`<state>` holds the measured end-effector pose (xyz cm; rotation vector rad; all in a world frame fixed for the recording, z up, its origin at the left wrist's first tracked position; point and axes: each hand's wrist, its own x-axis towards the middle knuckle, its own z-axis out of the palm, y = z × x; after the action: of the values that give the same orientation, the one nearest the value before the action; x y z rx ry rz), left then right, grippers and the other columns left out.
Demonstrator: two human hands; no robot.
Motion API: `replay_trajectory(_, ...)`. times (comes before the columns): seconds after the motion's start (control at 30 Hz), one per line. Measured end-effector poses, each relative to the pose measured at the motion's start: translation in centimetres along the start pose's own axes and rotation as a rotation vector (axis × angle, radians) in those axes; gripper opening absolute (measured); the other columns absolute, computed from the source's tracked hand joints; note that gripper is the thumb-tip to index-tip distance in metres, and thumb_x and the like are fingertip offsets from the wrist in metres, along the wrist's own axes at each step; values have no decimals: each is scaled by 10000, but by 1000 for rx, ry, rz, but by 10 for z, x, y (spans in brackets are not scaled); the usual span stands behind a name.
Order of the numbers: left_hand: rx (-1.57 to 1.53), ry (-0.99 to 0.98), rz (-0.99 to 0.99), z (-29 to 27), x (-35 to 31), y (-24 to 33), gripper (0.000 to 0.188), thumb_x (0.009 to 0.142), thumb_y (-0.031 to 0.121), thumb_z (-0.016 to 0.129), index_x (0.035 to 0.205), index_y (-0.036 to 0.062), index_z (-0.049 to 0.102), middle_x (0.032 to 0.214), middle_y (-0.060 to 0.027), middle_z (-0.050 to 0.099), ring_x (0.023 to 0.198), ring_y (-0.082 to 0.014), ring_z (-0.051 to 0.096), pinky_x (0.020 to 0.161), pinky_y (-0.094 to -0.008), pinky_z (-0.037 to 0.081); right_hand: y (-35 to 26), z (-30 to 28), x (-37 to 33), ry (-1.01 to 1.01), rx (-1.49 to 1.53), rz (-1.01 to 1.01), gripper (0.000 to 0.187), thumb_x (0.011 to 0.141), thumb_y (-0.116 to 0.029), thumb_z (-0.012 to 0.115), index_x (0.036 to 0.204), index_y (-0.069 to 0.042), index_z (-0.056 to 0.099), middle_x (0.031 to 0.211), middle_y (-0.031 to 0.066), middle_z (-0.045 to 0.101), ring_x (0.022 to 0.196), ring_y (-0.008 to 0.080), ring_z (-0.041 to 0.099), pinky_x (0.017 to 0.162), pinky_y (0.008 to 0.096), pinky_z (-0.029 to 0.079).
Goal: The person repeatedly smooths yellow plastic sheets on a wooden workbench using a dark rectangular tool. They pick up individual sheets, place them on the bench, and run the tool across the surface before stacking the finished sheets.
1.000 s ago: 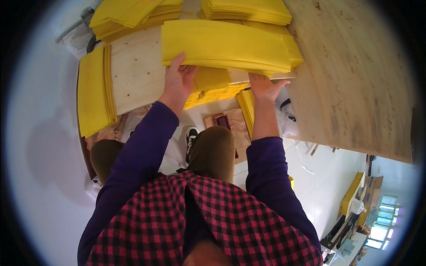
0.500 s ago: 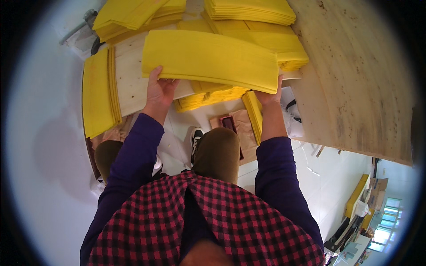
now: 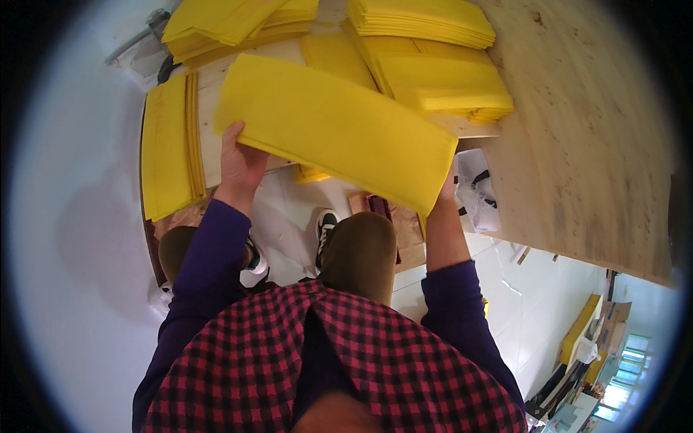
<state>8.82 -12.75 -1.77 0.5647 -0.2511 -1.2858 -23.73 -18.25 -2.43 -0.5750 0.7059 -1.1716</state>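
Note:
A long folded yellow sheet [image 3: 332, 123], cloth or paper I cannot tell, is held up between my two hands above the wooden table. My left hand [image 3: 243, 162] grips its lower left end, thumb on top and fingers underneath. At the other end my right hand [image 3: 449, 184] holds from behind and below, most of its fingers hidden by the sheet. The sheet slants, with its right end lower and nearer to me. Beyond it lies a stack of folded yellow sheets [image 3: 447, 76], and another yellow stack [image 3: 170, 144] stands at the left end of the table.
More yellow stacks lie at the far left [image 3: 224, 25] and far right [image 3: 422, 22]. A large plywood panel [image 3: 585, 137] rises on the right. Below it sits a white bag [image 3: 476, 191] with black straps. Brown paper [image 3: 411, 242] is on the floor near my knee.
The held sheet has tilted: its right end has come down and towards me along with my right hand. My left hand has shifted slightly left and down.

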Motion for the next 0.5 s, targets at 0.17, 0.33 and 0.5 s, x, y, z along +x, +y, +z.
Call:
replay_trajectory(0.17, -1, 28, 20, -2, -17, 19, 463, 825, 254, 512, 1240, 75, 412, 1221, -59, 485, 1140, -216, 451, 966, -371, 357, 30, 15, -40, 82, 73, -9, 478, 917, -447, 354, 1202, -78, 461, 1158, 84, 529, 1034, 216, 529, 858, 341, 457)
replay_trajectory(0.33, 81, -20, 47, 11, -16, 31, 479, 811, 272, 533, 1234, 78, 423, 1209, -63, 500, 1130, -225, 461, 961, -376, 365, 47, 9, -50, 56, 118, -71, 469, 913, -416, 379, 1194, -49, 459, 1131, 99, 545, 1012, 230, 543, 841, 350, 467)
replay_trajectory(0.5, 149, -50, 1, 38, 30, 26, 420, 823, 265, 523, 1185, 65, 456, 1159, -62, 530, 1087, -209, 491, 940, -359, 376, 50, 6, -48, 39, 223, -79, 493, 907, -432, 378, 1221, -58, 445, 1175, 101, 526, 1049, 250, 525, 857, 376, 459)
